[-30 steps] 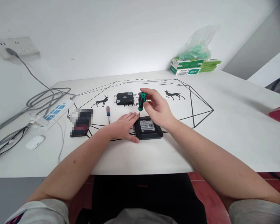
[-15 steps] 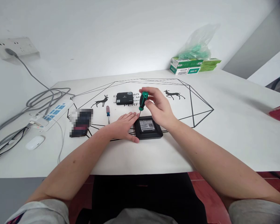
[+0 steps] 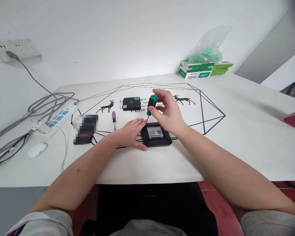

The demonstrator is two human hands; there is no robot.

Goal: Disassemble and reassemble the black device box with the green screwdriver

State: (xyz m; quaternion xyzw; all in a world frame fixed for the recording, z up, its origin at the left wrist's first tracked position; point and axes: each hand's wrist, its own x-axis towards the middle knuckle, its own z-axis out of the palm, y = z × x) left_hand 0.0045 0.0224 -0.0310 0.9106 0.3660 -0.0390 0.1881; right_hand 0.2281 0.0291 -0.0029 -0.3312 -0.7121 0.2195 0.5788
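A black square electronic box (image 3: 157, 141) with a white label lies on the table in front of me. My left hand (image 3: 131, 133) rests flat against its left side, fingers stretched out and thumb apart. Between its thumb and fingers, my right hand (image 3: 166, 111) grips a green-and-black screwdriver (image 3: 152, 102). The screwdriver leans a little to the right, its tip down at the box's far left corner. Whether the tip sits in a screw I cannot tell. Beyond my hands lies a second black square box (image 3: 131, 104).
Left of my hands is a smaller screwdriver (image 3: 114, 118). Farther left lie a blurred-out dark item (image 3: 86, 129), a white earbud case (image 3: 37, 150), a power strip (image 3: 60, 118) and cables. Green-and-white cartons (image 3: 196, 69) with a plastic bag (image 3: 208, 49) stand at the back right.
The screwdriver's handle has tilted slightly to the right, and my right-hand fingers have shifted on it. My left hand and the box have stayed in place.
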